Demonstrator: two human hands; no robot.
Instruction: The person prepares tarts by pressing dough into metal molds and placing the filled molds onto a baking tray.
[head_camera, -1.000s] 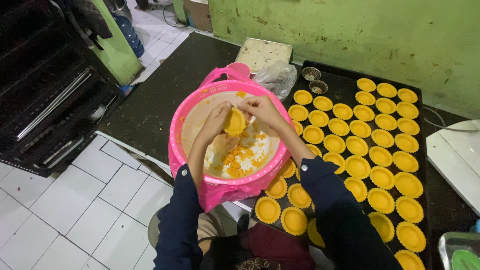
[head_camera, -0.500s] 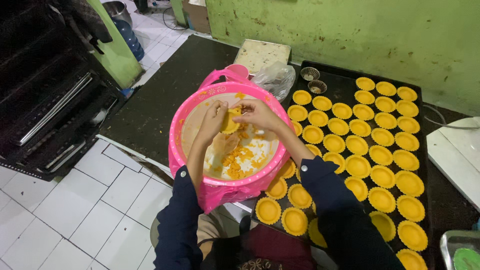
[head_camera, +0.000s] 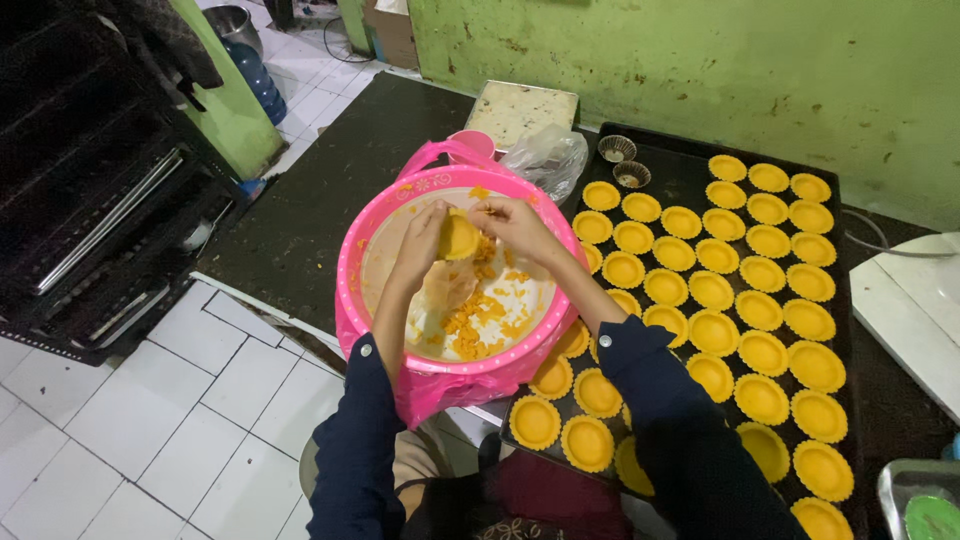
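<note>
A pink plastic basin (head_camera: 372, 228) rests on my lap, holding yellow dough scraps (head_camera: 478, 322) on its pale bottom. Over the basin both hands hold one small tart mould lined with yellow dough (head_camera: 460, 238). My left hand (head_camera: 425, 238) cups it from the left; my right hand (head_camera: 512, 224) pinches its right rim. Both sleeves are dark blue.
A black baking tray (head_camera: 690, 175) to the right carries several rows of dough-lined tart shells (head_camera: 714, 332). Two bare metal moulds (head_camera: 617, 148) sit at its far corner, beside a clear plastic bag (head_camera: 548, 156) and a rectangular tin (head_camera: 520, 108). A black oven rack (head_camera: 90, 220) stands left.
The view has shifted slightly. Both hands stay on the dough-lined mould over the basin, working it with small finger movements.
</note>
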